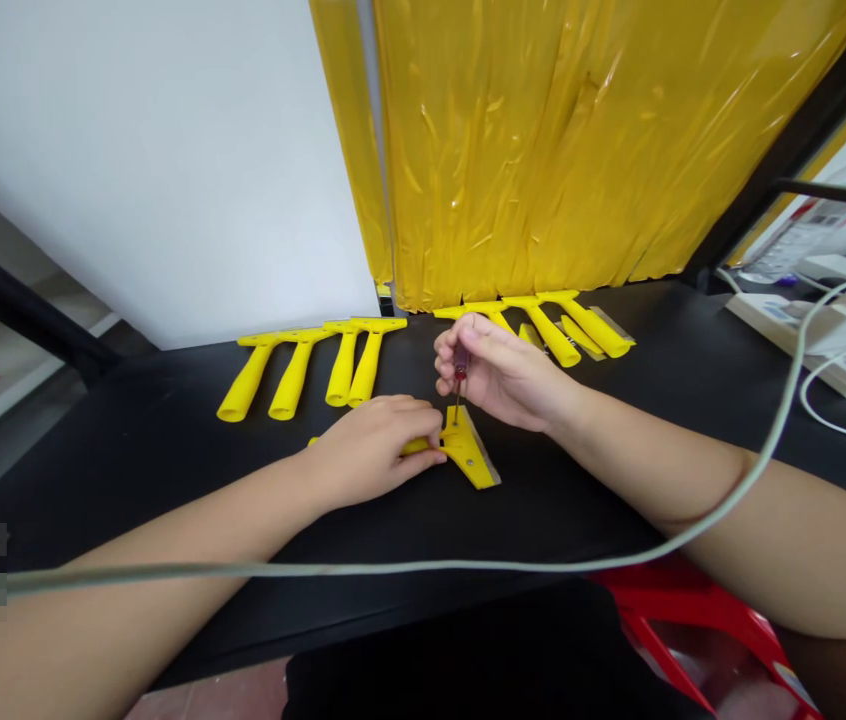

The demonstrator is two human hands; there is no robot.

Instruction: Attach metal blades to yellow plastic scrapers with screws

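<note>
My left hand is closed around the handle of a yellow scraper, which lies low over the black tabletop. Its wide head faces right, with a thin blade along the edge and a screw showing near the lower end. In my right hand is a small screwdriver with a dark red, see-through handle. The shaft points down, and its tip meets the upper part of the scraper's head. My fingers wrap the screwdriver's handle, hiding part of it.
Several yellow scrapers lie at the back left, and more yellow scrapers at the back right. A pale cable crosses in front of my forearms. White power strips and a plastic bottle are at the right. Behind stands a yellow-wrapped panel.
</note>
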